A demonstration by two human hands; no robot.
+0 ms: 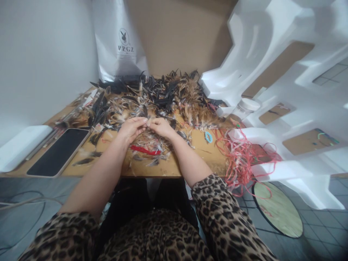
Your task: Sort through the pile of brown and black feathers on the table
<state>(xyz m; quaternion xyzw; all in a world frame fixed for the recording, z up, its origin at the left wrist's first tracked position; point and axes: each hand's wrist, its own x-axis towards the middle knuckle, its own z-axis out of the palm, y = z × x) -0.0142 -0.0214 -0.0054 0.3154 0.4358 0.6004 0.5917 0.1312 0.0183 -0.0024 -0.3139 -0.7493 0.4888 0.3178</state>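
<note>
My left hand (133, 129) and my right hand (161, 127) meet over the middle of the table, fingertips pinched close together. Whatever lies between the fingertips is too small and blurred to name. Just behind them spreads a heap of brown and black feathers (163, 90). Below my hands, a bundle of red strands (146, 150) rests on loose feathers and white fluff. To the right of my right hand lies a light blue ring (208, 137).
A dark-screened phone (58, 152) and a white oblong object (23, 146) lie at the left. A white printed bag (119, 47) stands behind. At the right are tangled pink-red strings (239, 159), a lidded jar (246, 107) and white foam packing (252, 47). A round disc (278, 210) lies lower right.
</note>
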